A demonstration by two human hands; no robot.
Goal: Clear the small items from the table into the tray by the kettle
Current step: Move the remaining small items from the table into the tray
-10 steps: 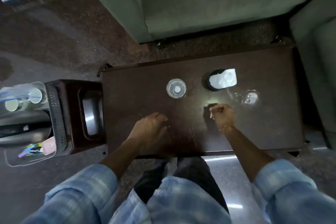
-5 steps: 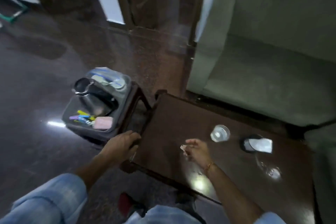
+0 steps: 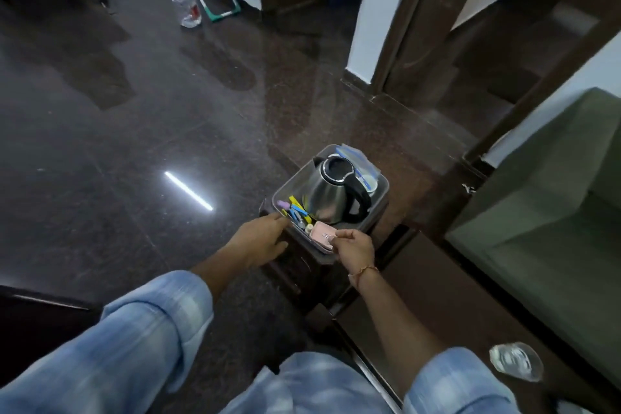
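kettle [image 3: 331, 197] filling tray [image 3: 379, 202] beyond right hand [image 3: 354, 247], pink case [image 3: 323, 232] touching fingertips, coloured clips [image 3: 297, 210] crowding corner beside left hand [image 3: 260, 240], open floor [image 3: 117, 144] left

No text, label, brand, number or sign can be read anywhere in this view. The brushed steel kettle with the black handle [image 3: 331, 197] shows no legible marking, and the flat pink case [image 3: 323, 231] lying in the clear plastic tray [image 3: 379, 194] carries only a small pale mark too blurred to make out. The coloured small items beside the kettle bear nothing readable either.
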